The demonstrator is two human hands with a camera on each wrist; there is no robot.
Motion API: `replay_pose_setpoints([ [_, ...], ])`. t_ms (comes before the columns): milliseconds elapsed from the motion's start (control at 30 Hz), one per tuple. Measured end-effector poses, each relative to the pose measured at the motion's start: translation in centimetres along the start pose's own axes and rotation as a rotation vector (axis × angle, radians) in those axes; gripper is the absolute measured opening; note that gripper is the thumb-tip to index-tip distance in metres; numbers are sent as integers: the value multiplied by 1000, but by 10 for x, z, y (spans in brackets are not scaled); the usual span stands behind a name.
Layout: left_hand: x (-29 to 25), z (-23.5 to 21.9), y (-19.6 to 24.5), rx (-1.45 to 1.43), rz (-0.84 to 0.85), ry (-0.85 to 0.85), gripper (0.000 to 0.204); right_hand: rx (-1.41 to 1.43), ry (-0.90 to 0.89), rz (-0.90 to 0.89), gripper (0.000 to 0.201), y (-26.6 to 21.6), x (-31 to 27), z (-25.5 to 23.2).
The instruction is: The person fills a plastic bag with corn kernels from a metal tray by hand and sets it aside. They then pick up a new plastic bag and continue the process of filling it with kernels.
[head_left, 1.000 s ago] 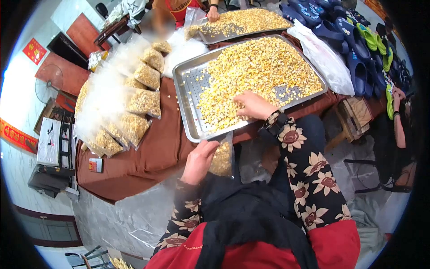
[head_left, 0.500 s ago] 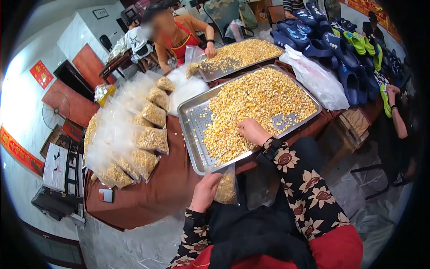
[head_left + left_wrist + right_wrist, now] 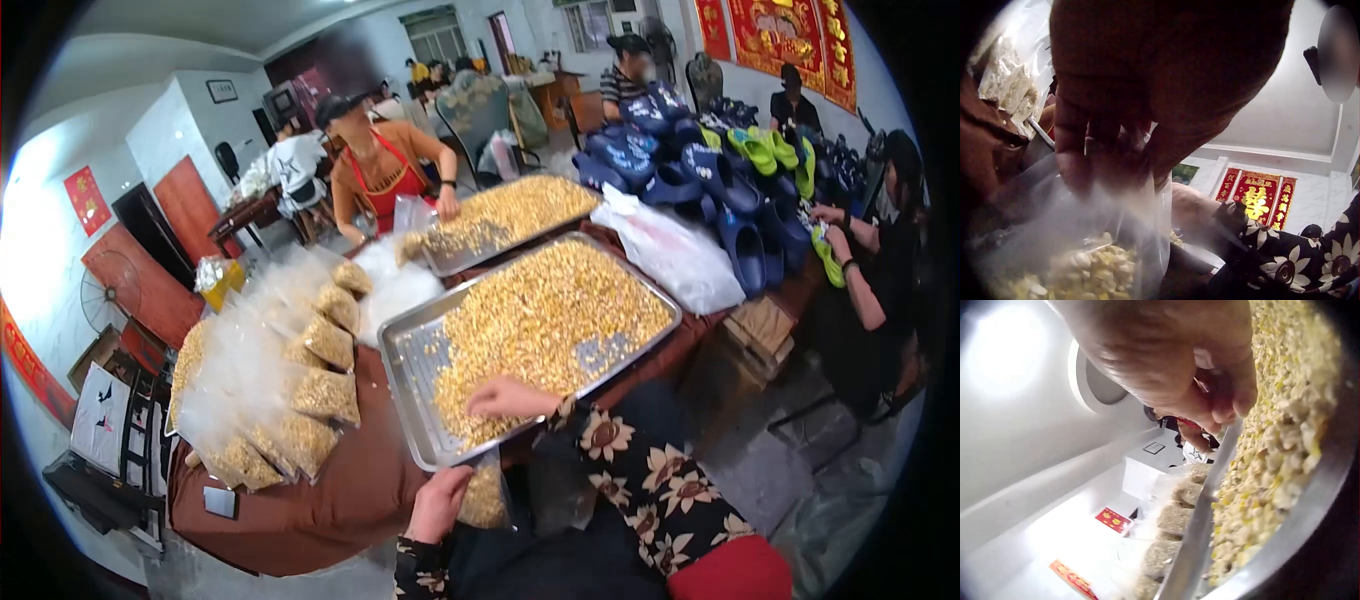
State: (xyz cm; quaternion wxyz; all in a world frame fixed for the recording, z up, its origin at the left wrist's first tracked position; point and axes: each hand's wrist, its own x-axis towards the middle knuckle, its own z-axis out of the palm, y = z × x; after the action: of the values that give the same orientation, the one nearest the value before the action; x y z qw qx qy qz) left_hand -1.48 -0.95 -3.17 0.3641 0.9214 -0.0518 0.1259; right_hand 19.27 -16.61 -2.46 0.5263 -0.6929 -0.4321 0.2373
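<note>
My left hand grips the top of a clear plastic bag below the near corner of a metal tray. Yellow and whitish kernels, which look like corn, fill the bag's lower part in the left wrist view. My right hand is over the heaped corn kernels near the tray's close rim. Its fingers are bent, with fingertips near the thumb, in the right wrist view; I cannot tell whether kernels are between them.
Several filled bags cluster on the brown-covered table at left. Behind my tray is a second kernel-filled tray, with a person in a red apron beside it. A white plastic bag and piled clogs lie at right.
The head view has tilted up, bringing more of the room into sight. My right hand has shifted left over the kernels, closer to the bag. My left hand still grips the bag.
</note>
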Motion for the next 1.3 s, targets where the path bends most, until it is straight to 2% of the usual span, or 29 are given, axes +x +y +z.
replay_pose_setpoints([
  [33,1,-1,3,22,8,-1,17,65,-161,-6,23,5,4,9],
  [67,0,-1,4,22,24,4,17,42,-186,-112,22,-8,-1,20],
  [100,0,0,5,30,15,3,16,29,-266,-51,21,-14,-2,29],
  [200,1,1,10,43,30,0,16,-220,-267,-275,20,-6,-1,53],
  [233,1,0,12,44,8,-16,16,-221,-260,-275,20,-5,0,54],
  [300,0,-1,12,46,-7,-44,16,-342,-354,-232,22,-11,-4,56],
  [433,-2,0,4,9,20,-33,17,-288,-395,-197,25,-17,-7,54],
  [533,-2,2,5,12,8,-41,18,-158,-269,-227,25,-10,-10,57],
  [567,-1,1,6,11,-5,-35,18,-142,-121,-240,26,-13,-5,43],
  [600,-2,-1,7,12,-24,-24,18,-111,-54,-90,26,-13,-3,36],
  [633,-2,-2,10,25,-34,-18,17,-170,48,-125,28,-12,-4,25],
  [700,0,-2,12,26,-11,-9,16,-478,376,-108,28,32,5,15],
  [733,-1,-2,13,25,24,6,16,-471,375,-103,28,34,-1,13],
  [800,-4,-3,8,15,26,-4,16,-945,377,130,30,22,-14,-8],
  [833,-7,1,-2,27,42,5,16,-875,280,304,32,7,-15,-10],
  [867,-2,5,-5,37,59,14,16,-899,312,318,32,12,-16,-14],
  [933,7,1,18,53,19,21,15,-885,240,137,29,28,-12,0],
  [967,11,-3,27,40,29,16,15,-904,283,54,22,30,-11,4],
  [1000,6,-6,30,26,30,10,15,-884,262,44,22,34,-8,10],
  [1033,1,2,12,26,6,-6,14,-789,323,50,19,40,-6,13],
  [1100,1,5,11,11,-8,-1,14,-709,404,6,18,52,-4,12],
  [1167,-2,1,15,1,-18,-4,14,-577,461,64,18,73,5,13],
  [1233,-4,1,9,4,17,21,16,-744,403,88,18,68,6,1],
  [1300,-4,0,7,41,20,-5,18,-649,481,97,20,69,0,-2],
])
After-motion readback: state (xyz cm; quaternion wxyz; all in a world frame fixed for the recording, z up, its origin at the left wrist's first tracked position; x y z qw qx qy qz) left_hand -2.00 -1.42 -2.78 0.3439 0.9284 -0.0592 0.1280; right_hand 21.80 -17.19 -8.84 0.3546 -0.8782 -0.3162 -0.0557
